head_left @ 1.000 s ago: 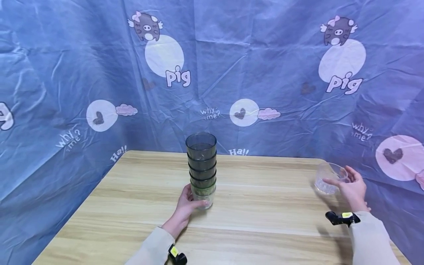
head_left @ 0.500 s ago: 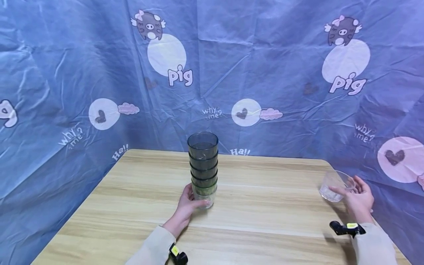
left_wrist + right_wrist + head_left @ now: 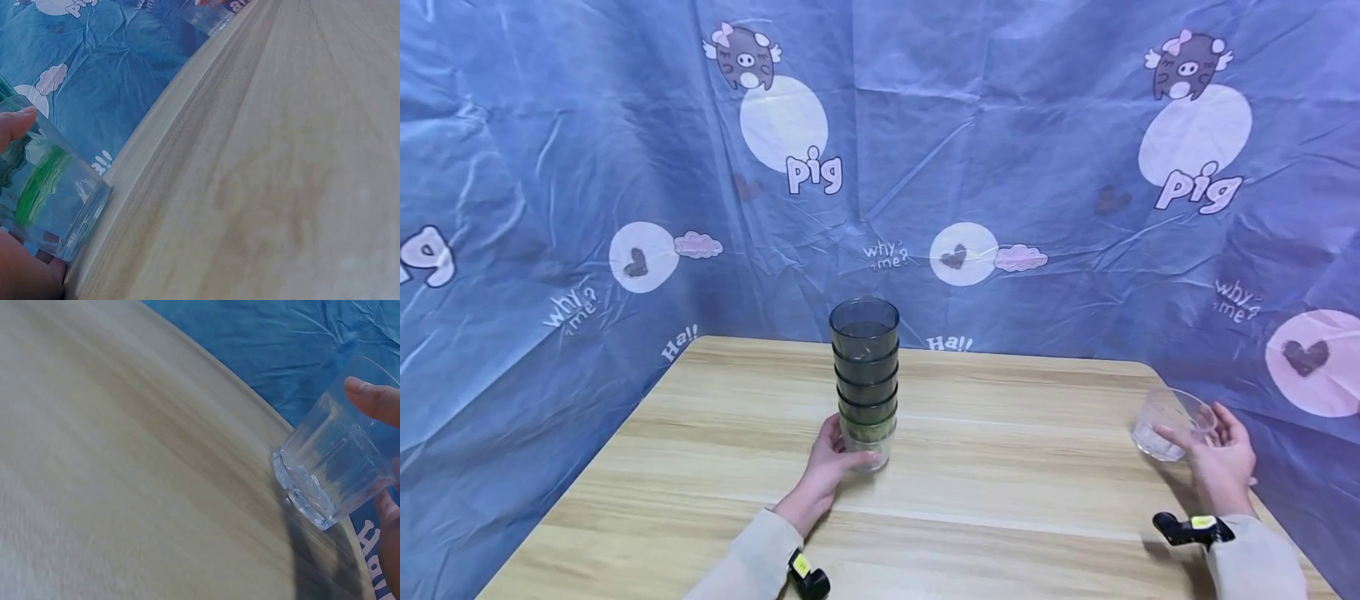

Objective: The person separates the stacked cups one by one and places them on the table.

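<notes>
A tall stack of nested glasses stands upright mid-table in the head view. Several dark smoky glasses (image 3: 865,371) form its upper part, with a green glass (image 3: 872,431) under them and a clear glass (image 3: 75,187) at the bottom. My left hand (image 3: 824,473) grips that bottom glass from the left, thumb across its front. Far to the right, my right hand (image 3: 1219,457) holds a separate clear tumbler (image 3: 334,459) by its side near the rim, thumb in front and fingers behind. The tumbler leans a little, its thick base close over the tabletop and a shadow beneath it.
The wooden table (image 3: 1000,475) runs back to a blue patterned cloth (image 3: 910,167) hanging behind and at both sides. The tumbler is close to the table's right edge. Black camera straps (image 3: 1193,528) sit on both wrists.
My right hand has brought the tumbler toward me and slightly right. My left hand keeps its grip on the stack, which stays put; the head view has turned slightly left.
</notes>
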